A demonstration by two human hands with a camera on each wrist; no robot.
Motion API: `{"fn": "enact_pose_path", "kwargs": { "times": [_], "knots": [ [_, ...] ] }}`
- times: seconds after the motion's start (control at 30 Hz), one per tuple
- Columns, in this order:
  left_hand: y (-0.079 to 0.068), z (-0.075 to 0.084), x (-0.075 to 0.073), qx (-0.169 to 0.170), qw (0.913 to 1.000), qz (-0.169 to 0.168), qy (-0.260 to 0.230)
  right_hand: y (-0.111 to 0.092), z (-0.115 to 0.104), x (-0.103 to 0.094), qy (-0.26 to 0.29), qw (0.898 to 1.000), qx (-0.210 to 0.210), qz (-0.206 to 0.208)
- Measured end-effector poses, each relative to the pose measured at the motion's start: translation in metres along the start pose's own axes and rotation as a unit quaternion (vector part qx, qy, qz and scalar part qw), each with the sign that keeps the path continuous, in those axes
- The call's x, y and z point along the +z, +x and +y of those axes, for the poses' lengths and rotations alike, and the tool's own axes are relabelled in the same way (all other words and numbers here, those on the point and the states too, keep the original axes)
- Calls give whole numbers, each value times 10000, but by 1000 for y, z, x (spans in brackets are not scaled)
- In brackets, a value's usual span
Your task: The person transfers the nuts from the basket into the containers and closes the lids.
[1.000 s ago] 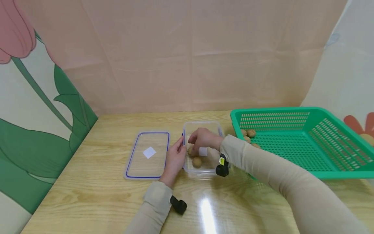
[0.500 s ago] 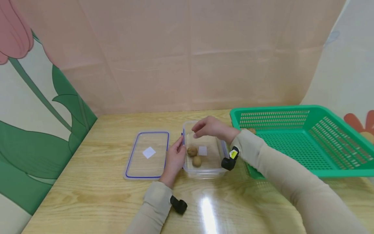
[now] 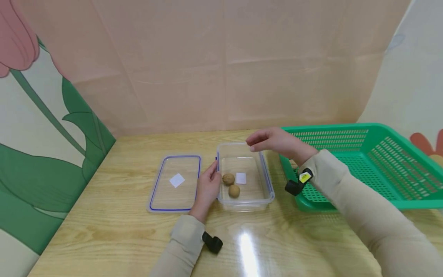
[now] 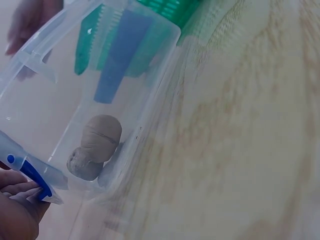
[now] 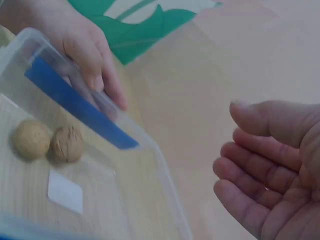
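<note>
Beside a clear plastic food container (image 3: 270, 181), my left hand (image 3: 207, 188) rests along the left wall. Its fingers touch the blue-edged side latch (image 4: 34, 175), seen in the left wrist view. Two walnuts (image 3: 228, 179) lie together inside, by the left wall, near a small white square (image 3: 241, 178) on the bottom. My right hand (image 3: 273, 141) hovers over the container's far right corner. In the right wrist view that right hand (image 5: 275, 165) has its fingers loosely bent and holds nothing.
A clear lid (image 3: 162, 196) with a blue seal and a white square lies flat to the left. At the right stands a green mesh basket (image 3: 380, 204). My right forearm and sleeve (image 3: 353, 196) reach over its near left side, hiding most of the walnuts there.
My right hand has risen out of the container and moved right toward the basket, leaving both walnuts in full view. The left hand has stayed at the container's wall.
</note>
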State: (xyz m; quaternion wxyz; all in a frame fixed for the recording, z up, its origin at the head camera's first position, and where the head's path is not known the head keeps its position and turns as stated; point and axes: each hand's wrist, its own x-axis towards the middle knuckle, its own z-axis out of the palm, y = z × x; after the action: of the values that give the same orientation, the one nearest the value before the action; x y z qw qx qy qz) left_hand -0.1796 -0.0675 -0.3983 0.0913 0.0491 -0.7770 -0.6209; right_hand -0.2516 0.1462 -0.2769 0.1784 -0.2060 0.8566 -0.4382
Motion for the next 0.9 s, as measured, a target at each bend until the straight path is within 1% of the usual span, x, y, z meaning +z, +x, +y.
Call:
{"fn": "enact_pose_path", "kwargs": {
  "times": [0.1, 0.33, 0.5, 0.73, 0.9],
  "knots": [
    [0, 0, 0, 78, 10000, 22, 31, -8, 6, -8, 101, 9999, -21, 15],
    [0, 0, -1, -66, 10000, -14, 42, -23, 22, -32, -16, 9999, -143, 53],
    [0, 0, -1, 27, 10000, 11, 21, -34, 34, -46, -74, 9997, -182, 145],
    [0, 0, -3, 19, 10000, 11, -38, -46, 51, -63, -252, 9992, -249, -173],
    [1, 1, -5, 26, 10000, -11, -56, -52, 67, -73, -341, 9985, -287, -311]
  ]
}}
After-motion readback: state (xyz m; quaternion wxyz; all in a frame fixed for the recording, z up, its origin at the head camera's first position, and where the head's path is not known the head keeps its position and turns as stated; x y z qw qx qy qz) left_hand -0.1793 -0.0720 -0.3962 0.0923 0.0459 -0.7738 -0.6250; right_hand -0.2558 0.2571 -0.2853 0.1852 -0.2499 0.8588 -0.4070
